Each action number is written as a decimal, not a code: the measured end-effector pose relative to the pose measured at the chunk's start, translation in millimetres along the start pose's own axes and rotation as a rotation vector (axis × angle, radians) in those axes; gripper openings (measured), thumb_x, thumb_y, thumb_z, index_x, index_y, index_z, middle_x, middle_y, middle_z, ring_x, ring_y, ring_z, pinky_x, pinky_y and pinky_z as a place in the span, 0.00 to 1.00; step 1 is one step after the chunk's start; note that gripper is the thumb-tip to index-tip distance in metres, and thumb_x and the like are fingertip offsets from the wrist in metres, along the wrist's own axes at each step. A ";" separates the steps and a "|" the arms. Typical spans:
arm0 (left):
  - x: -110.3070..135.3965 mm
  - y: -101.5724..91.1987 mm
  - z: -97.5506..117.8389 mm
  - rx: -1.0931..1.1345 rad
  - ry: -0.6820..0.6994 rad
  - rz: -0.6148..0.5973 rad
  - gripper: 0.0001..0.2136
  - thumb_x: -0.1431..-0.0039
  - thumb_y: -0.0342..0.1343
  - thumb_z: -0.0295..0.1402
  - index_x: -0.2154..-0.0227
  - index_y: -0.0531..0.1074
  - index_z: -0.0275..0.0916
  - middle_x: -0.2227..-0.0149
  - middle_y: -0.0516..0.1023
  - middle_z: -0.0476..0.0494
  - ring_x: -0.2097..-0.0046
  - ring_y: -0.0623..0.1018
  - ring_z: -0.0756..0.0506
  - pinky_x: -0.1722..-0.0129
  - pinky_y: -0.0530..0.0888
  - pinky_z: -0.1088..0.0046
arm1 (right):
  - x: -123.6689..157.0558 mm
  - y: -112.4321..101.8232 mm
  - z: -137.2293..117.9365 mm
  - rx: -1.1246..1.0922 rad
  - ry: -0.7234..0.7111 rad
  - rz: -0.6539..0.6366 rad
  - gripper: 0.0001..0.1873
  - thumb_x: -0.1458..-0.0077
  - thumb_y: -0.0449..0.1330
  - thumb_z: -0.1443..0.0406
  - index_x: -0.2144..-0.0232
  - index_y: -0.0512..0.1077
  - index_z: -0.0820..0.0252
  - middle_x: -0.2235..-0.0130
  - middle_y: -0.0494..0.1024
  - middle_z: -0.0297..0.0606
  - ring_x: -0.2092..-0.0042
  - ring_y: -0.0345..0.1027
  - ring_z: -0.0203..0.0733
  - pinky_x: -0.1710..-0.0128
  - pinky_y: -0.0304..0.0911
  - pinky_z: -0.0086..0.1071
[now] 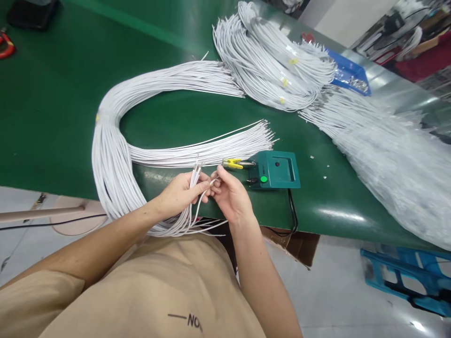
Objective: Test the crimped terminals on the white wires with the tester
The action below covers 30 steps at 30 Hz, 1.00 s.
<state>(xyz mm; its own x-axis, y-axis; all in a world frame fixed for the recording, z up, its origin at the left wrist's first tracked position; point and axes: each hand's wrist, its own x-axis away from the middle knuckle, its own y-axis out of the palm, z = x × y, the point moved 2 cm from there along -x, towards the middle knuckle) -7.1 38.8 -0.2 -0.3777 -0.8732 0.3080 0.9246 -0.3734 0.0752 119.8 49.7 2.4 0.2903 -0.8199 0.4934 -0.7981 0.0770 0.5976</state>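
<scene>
My left hand [188, 190] is closed around several white wires [194, 177], whose metal-tipped ends stick up above the fingers. Close beside it, my right hand [229, 190] pinches the end of a single white wire [212, 183] that bends out of the left hand. Just beyond the fingers stands a small green box [276, 170] with a round green button and a yellow clip [234, 163]. A thick bundle of white wires [112, 141] curves in a C on the table, part of it hanging over the front edge by my left forearm.
Coiled white wire bundles [271, 61] lie at the back, next to a blue tray [362, 85] of small parts. Plastic-wrapped wires [394, 145] cover the right side. Red-handled pliers [6, 46] and a black object [31, 13] are far left. A blue stool [405, 277] stands on the floor.
</scene>
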 end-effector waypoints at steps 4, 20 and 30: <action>-1.7 -0.1 -2.3 0.113 0.030 0.003 0.12 0.42 0.54 0.41 0.69 0.69 0.35 0.76 0.73 0.49 0.76 0.71 0.53 0.77 0.65 0.78 | 1.1 -5.3 6.4 -0.098 0.021 -0.020 0.13 0.53 0.65 0.57 0.72 0.74 0.63 0.78 0.60 0.25 0.79 0.49 0.26 0.77 0.60 0.26; -4.0 0.9 -2.0 0.501 -0.045 0.010 0.18 0.45 0.59 0.30 0.51 0.67 0.39 0.71 0.70 0.50 0.71 0.70 0.54 0.79 0.61 0.83 | 12.8 -4.8 0.9 0.930 -0.657 0.307 0.08 0.44 0.55 0.63 0.72 0.70 0.60 0.71 0.73 0.36 0.68 0.65 0.36 0.65 0.62 0.32; -27.7 3.1 1.2 0.491 -0.080 -0.071 0.17 0.47 0.60 0.29 0.53 0.72 0.37 0.71 0.69 0.48 0.71 0.68 0.54 0.83 0.55 0.85 | 15.1 -20.3 -35.2 1.928 -0.977 0.246 0.12 0.39 0.49 0.64 0.60 0.71 0.60 0.63 0.74 0.43 0.59 0.62 0.45 0.58 0.56 0.38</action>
<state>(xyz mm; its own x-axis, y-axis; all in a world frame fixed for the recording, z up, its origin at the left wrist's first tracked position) 6.4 62.2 -7.4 -0.4531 -0.8171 0.3564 0.8182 -0.2224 0.5301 158.9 55.8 19.9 0.3387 -0.8836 -0.3233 -0.3498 0.2007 -0.9151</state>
